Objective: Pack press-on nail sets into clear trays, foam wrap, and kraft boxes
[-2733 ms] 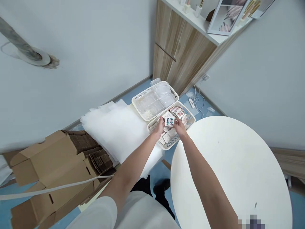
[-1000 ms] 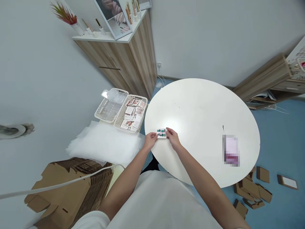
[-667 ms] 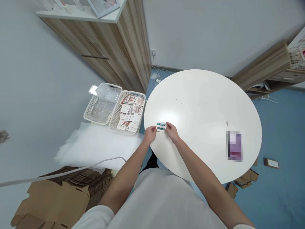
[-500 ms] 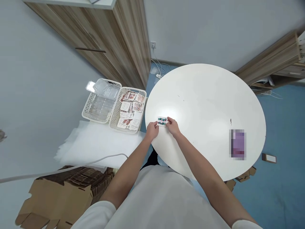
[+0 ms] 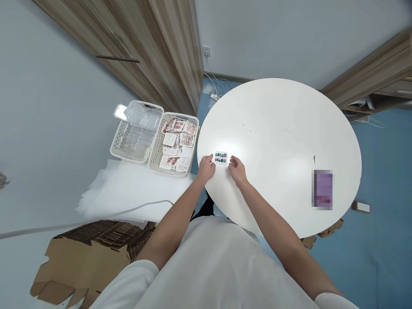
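Note:
A small white card (image 5: 221,162) bearing two rows of green, dark and pinkish press-on nails is over the near left part of the round white table (image 5: 277,116). My left hand (image 5: 206,168) is closed at the card's left edge, thumb and forefinger pinched there. Just beyond the right edge is my right hand (image 5: 237,171); a narrow gap parts its slightly spread fingertips from the card. Whether the card rests flat on the tabletop is too small to tell.
Left of the table, one white basket (image 5: 153,146) holds many printed nail cards (image 5: 186,140), another clear plastic cases (image 5: 137,139). White foam sheets (image 5: 128,184) and folded cardboard boxes (image 5: 86,262) lie nearer me. A blurred purple item (image 5: 323,189) lies at the table's right.
My right hand has come off the card's right edge and moved slightly right. The card now shows more fully between my hands. The view has shifted a little.

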A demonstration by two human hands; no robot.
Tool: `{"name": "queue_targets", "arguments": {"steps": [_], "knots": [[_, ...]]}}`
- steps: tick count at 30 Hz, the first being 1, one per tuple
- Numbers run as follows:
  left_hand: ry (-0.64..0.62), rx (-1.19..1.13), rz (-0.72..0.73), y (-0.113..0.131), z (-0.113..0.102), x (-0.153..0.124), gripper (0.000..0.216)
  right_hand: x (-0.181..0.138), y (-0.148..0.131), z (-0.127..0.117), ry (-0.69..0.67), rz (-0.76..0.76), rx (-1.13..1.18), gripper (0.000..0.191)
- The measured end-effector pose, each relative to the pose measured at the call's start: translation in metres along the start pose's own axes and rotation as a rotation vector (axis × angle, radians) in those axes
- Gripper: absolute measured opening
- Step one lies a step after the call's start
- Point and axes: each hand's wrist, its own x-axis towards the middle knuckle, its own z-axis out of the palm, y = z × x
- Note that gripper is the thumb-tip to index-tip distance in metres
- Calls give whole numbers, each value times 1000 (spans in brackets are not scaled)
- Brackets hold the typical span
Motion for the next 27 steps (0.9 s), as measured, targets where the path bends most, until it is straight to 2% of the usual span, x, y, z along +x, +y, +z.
{"name": "queue_targets", "arguments": {"steps": [2,5,12,17,22,27], "knots": [[14,-48,31,-1,-4,9,50,-10,4,0,-20,84,93,59],[-33,-85,90,0,-10,22,54,-21,9,3,-33,175,234,60],[-100,-57,111,-1,-14,30,52,-22,6,6,-42,207,394,56],[-86,24,168,0,-16,22,50,-12,1,4,-38,154,321,57],[-75,126,196,3,-15,4,47,8,-6,2,-38,-4,106,60],[-115,115,203,4,-7,-13,48,33,-22,-3,-158,-57,-17,67]]}}
